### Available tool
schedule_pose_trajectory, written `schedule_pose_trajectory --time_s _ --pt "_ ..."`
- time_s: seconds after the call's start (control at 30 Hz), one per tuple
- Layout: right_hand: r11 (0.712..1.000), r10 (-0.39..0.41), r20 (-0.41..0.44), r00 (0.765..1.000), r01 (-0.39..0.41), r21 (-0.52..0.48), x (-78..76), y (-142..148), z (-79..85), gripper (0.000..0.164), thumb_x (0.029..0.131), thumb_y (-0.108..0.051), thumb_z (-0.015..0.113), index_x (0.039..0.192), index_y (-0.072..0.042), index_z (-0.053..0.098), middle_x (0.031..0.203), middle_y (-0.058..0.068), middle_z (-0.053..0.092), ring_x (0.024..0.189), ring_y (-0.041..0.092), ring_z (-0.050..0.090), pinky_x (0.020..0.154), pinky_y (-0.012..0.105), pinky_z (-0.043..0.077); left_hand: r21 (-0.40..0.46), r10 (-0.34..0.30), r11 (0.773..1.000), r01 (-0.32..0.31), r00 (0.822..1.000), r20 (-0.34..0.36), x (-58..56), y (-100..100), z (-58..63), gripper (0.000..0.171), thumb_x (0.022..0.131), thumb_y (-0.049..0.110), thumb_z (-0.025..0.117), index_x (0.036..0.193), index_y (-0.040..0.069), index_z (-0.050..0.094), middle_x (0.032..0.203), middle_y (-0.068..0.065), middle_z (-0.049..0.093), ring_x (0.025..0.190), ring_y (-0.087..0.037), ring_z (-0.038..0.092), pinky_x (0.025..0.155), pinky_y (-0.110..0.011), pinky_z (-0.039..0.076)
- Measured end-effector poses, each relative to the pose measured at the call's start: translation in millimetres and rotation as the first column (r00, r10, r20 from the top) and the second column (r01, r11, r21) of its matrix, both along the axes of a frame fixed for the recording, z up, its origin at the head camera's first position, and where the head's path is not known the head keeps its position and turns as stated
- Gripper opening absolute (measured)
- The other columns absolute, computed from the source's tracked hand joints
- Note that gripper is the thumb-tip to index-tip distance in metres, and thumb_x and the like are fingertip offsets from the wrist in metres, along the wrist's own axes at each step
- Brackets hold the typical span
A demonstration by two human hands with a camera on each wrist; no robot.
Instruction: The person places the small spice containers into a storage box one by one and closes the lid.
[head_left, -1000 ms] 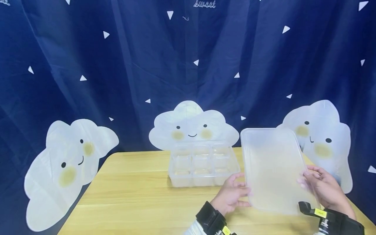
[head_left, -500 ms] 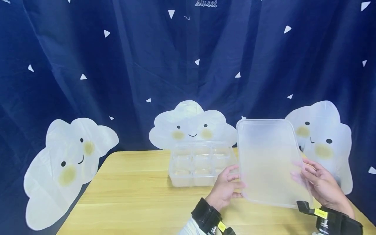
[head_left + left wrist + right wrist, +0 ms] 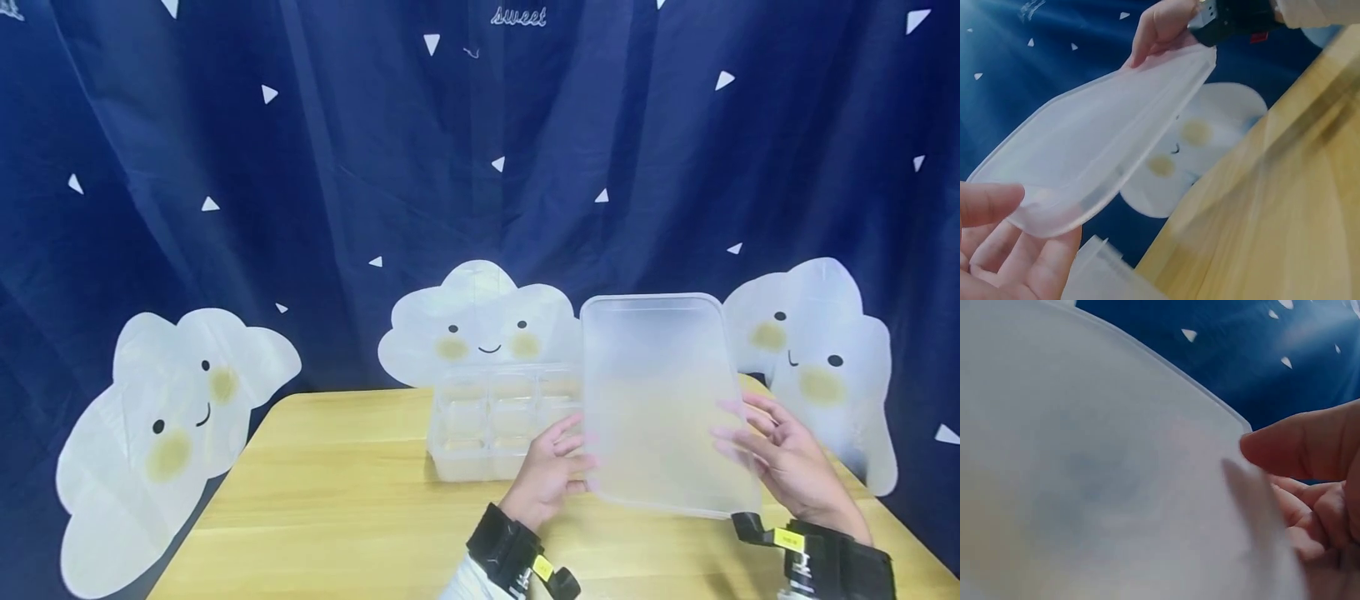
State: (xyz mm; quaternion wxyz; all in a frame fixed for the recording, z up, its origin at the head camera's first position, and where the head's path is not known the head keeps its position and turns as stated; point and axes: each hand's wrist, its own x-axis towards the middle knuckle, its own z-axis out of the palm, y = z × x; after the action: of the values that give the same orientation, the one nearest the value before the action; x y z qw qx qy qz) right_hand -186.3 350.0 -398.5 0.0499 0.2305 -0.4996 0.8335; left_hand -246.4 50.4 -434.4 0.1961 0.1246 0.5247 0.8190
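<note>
A translucent, rounded rectangular plastic lid (image 3: 660,400) is held up and tilted between both hands, above the table. My left hand (image 3: 546,473) pinches its left edge; in the left wrist view the thumb lies on one face and the fingers (image 3: 1029,262) behind. On the opposite edge my right hand (image 3: 791,458) grips the lid, with the thumb (image 3: 1297,444) at the rim and the other fingers showing faintly through the plastic. Behind the left hand stands a clear divided box (image 3: 480,425) with several compartments, its right part covered by the lid in the head view.
The wooden table (image 3: 322,500) has rounded back corners. Behind it hangs a dark blue curtain (image 3: 337,167) printed with white triangles and smiling clouds. Each wrist carries a black strapped camera mount (image 3: 836,558).
Both hands have carried the lid to the left and a little upward, so it now overlaps the right part of the divided box. The box has stayed in place.
</note>
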Motion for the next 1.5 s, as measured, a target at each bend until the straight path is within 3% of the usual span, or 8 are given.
schedule_pose_trajectory --time_s 0.33,0.6,0.87,1.2,1.5 --pt "0.975 -0.216 0.052 0.975 0.211 0.075 -8.0 -46.2 16.5 0.045 0.094 0.015 0.048 0.131 -0.007 0.035 0.121 0.003 0.061 0.094 0.021 0.068 0.083 0.032 0.054 -0.039 -0.004 0.999 0.003 0.999 -0.032 -13.6 -28.4 2.3 0.069 0.084 -0.005 0.067 0.147 0.010 0.040 0.140 -0.017 0.048 0.085 -0.017 0.065 0.060 -0.020 0.049" --pt "0.939 -0.324 0.050 0.945 0.315 0.134 -13.0 -74.4 24.5 0.047 0.091 0.012 0.058 0.130 -0.009 0.041 0.119 0.000 0.061 0.089 0.018 0.070 0.080 0.030 0.055 -0.075 0.015 0.997 -0.017 0.999 -0.030 -21.9 -46.4 3.5 0.066 0.088 0.003 0.064 0.148 0.008 0.037 0.137 -0.018 0.051 0.100 -0.022 0.064 0.077 -0.030 0.054" --pt "0.920 -0.362 0.011 0.932 0.356 0.167 -20.3 -92.2 23.1 0.043 0.091 0.011 0.057 0.128 -0.008 0.044 0.114 0.000 0.064 0.084 0.016 0.069 0.076 0.030 0.056 -0.085 0.032 0.996 -0.035 0.999 -0.036 -25.4 -60.0 5.3 0.053 0.093 0.009 0.062 0.141 0.000 0.041 0.121 -0.018 0.061 0.104 -0.029 0.063 0.088 -0.044 0.053" --pt "0.886 -0.383 -0.082 0.920 0.391 0.250 -27.3 -103.7 32.5 0.039 0.092 0.011 0.056 0.126 -0.005 0.044 0.111 0.000 0.064 0.081 0.014 0.069 0.074 0.029 0.056 -0.216 0.120 0.967 -0.135 0.989 -0.083 -28.1 -71.3 23.4 0.052 0.094 0.015 0.063 0.140 0.001 0.043 0.134 -0.023 0.050 0.116 -0.034 0.055 0.092 -0.040 0.051" --pt "0.825 -0.397 -0.157 0.904 0.426 0.371 -30.0 -106.5 44.0 0.039 0.092 0.010 0.053 0.129 0.002 0.043 0.109 -0.003 0.066 0.080 0.014 0.069 0.071 0.028 0.057 -0.240 0.125 0.960 -0.145 0.988 -0.096 -28.1 -76.4 38.8 0.052 0.095 0.014 0.061 0.141 0.003 0.041 0.132 -0.019 0.053 0.115 -0.032 0.057 0.088 -0.039 0.053"
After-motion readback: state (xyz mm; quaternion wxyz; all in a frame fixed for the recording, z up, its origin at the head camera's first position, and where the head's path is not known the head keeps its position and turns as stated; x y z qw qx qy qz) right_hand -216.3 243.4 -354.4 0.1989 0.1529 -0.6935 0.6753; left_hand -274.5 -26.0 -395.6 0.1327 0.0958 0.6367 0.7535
